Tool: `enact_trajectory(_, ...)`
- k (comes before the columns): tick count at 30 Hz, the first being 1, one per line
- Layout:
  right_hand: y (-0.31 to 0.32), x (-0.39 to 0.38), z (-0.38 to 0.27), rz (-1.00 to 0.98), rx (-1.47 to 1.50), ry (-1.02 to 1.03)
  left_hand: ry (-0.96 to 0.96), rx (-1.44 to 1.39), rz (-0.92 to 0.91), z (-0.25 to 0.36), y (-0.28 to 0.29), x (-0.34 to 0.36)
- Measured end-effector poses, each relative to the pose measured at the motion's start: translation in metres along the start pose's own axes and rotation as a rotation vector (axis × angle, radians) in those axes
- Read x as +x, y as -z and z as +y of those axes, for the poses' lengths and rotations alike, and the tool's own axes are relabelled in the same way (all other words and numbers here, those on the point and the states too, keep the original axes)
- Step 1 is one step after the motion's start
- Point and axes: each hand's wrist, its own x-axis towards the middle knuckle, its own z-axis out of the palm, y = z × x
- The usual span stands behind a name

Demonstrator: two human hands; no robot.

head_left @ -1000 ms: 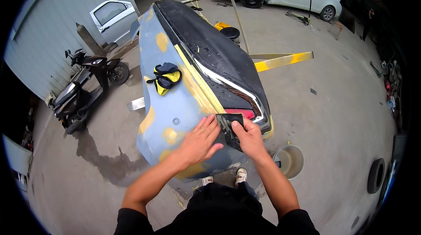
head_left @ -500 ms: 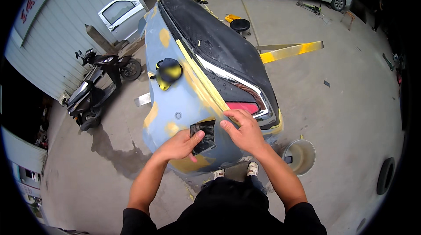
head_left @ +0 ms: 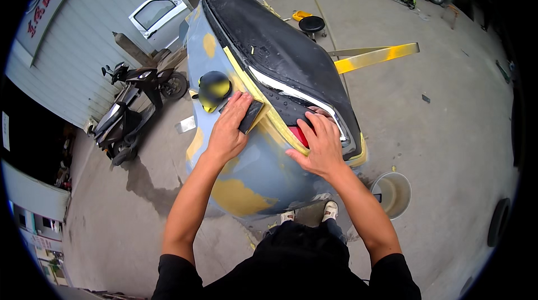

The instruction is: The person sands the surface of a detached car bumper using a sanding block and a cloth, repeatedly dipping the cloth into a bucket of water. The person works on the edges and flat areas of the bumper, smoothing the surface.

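A large curved car panel (head_left: 263, 179), grey primer with yellowish filler patches, stands before me. My left hand (head_left: 228, 132) presses a black sheet of sandpaper (head_left: 251, 117) against it, fingers on top, beside a strip of yellow masking tape (head_left: 278, 129). On the lamp's lower end rests my right hand (head_left: 321, 146), empty, fingers apart, its thumb near the tape. Part of the red tail light (head_left: 300, 136) shows left of those fingers, and chrome trim runs beyond them. Black covering (head_left: 274, 48) lies over the panel's upper side.
A blurred black-and-yellow rounded thing (head_left: 214, 90) sits on the panel just beyond my left hand. A bucket (head_left: 399, 194) stands on the floor at right. A yellow-marked metal bar (head_left: 378, 59) juts out on the far right. A scooter (head_left: 137, 109) is parked at left.
My left hand has carried the sandpaper from the panel's near part up and away to the tape's side, laying it flat. The right hand has shifted farther onto the lamp.
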Motion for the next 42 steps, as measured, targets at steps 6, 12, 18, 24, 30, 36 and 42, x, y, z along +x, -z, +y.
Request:
enact_trajectory(6, 0.001, -0.016, -0.001, -0.121, -0.027, 0.031, -0.073, 0.052, 0.008, 0.011, -0.033, -0.026)
enact_trajectory(12, -0.011, -0.024, -0.006, -0.136, -0.063, -0.003, -0.320, 0.143, -0.146, 0.035, -0.042, -0.058)
enact_trajectory(18, -0.017, -0.027, -0.007, -0.070, -0.065, 0.008, -0.136, 0.215, -0.015, 0.014, -0.040, -0.033)
enact_trajectory(24, -0.024, -0.035, -0.007, -0.006, -0.026, 0.016, -0.276, 0.160, -0.128, 0.040, -0.054, -0.065)
enact_trajectory(30, -0.020, -0.036, -0.009, 0.008, -0.031, 0.043, -0.206, 0.205, -0.103, 0.061, -0.058, -0.072)
enact_trajectory(36, -0.020, -0.036, -0.012, 0.040, 0.000, -0.002, -0.111, 0.190, -0.021, 0.040, -0.047, -0.047)
enact_trajectory(42, -0.024, -0.039, -0.010, 0.043, -0.014, 0.022, -0.227, 0.209, -0.097, 0.057, -0.059, -0.070)
